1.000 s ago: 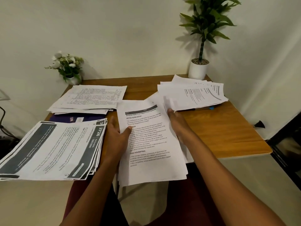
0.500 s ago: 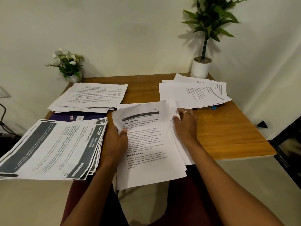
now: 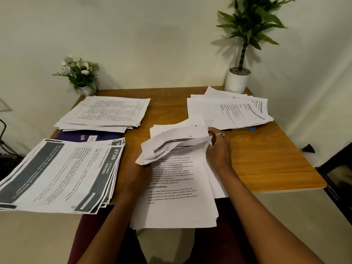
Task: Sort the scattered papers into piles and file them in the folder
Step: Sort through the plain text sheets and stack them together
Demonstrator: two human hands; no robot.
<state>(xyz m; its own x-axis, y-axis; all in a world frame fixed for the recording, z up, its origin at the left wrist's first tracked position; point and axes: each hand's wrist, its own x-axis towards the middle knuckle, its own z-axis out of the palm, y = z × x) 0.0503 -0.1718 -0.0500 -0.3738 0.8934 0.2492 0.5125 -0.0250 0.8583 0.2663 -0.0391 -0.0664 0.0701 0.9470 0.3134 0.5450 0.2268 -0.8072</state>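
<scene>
Gripping both hands point(image 3: 217, 147) around 1 curled sheet point(image 3: 175, 144), apparently lengthwise left-right.

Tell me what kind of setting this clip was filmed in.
Probably a home or small office corner: a small wooden table against a plain wall, covered with paper piles, with a potted plant and a flower pot at the back.

Bare wood of the brown wooden table point(image 3: 266, 159) lies open at right; white paper piles point(image 3: 106, 113) crowd the left, and a white-potted green plant point(image 3: 238, 80) blocks the back corner.
</scene>
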